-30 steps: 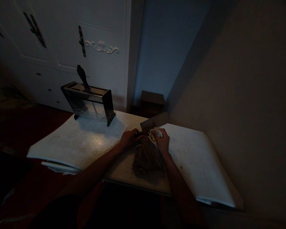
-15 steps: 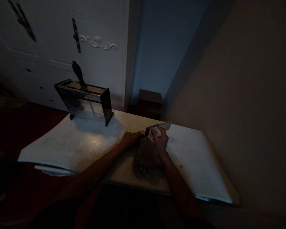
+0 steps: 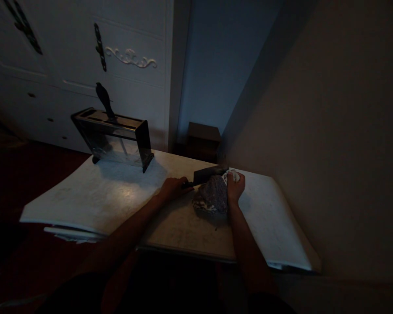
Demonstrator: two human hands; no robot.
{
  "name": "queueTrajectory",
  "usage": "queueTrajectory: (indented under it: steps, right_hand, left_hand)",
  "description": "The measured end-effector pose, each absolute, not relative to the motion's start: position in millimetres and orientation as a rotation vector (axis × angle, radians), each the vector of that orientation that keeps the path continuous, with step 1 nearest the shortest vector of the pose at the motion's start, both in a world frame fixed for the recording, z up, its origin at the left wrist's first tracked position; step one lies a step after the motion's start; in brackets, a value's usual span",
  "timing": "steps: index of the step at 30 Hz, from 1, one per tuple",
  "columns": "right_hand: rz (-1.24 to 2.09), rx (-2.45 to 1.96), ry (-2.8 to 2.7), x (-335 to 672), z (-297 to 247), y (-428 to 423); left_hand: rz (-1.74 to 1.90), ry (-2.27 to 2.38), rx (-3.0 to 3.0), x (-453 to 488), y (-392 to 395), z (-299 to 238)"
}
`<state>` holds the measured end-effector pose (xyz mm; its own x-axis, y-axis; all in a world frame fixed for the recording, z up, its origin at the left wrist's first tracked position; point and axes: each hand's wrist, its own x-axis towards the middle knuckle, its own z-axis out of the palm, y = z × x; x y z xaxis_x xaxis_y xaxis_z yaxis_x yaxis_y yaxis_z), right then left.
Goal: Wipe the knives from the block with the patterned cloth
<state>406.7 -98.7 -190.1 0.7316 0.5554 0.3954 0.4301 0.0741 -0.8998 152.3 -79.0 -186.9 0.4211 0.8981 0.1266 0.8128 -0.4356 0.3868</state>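
Observation:
My left hand is closed round the black handle of a kitchen knife, a broad cleaver-like blade pointing right above the table. My right hand grips a bunched part of a cloth at the far end of the blade. The rest of the cloth, dark grey with a pale patterned edge, hangs or lies in front of the blade and hides part of it. Whether the cloth rests on the table is hard to tell in the dim light.
A knife block with clear sides stands at the table's back left, a black-handled knife upright in it. Behind it is a white cabinet. A brown box-like piece stands past the back edge, and a wall rises at the right.
My right hand has slid right along the blade to its far end, drawing the cloth with it. The blade now lies lower and flatter, and the cloth has lifted away from the table's front.

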Motion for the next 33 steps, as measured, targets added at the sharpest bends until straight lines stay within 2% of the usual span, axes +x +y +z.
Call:
queueTrajectory:
  steps: [7,12,18,33]
  right_hand:
    - [0.226,-1.533,-0.695,411.2,-194.2,-98.3]
    - [0.298,-1.427,-0.894,391.6,-193.2,-103.6]
    - [0.498,-1.312,-1.197,363.9,-198.8,-109.7]
    - [0.307,-1.213,-1.424,346.0,-199.1,-121.0]
  left_hand:
    - [0.628,1.513,2.312,154.5,-81.5,-189.5]
    - [0.687,1.512,2.254,154.8,-79.5,-193.0]
    - [0.590,1.508,2.311,153.9,-82.5,-190.6]
    - [0.737,1.113,2.268,164.8,-92.9,-195.0]
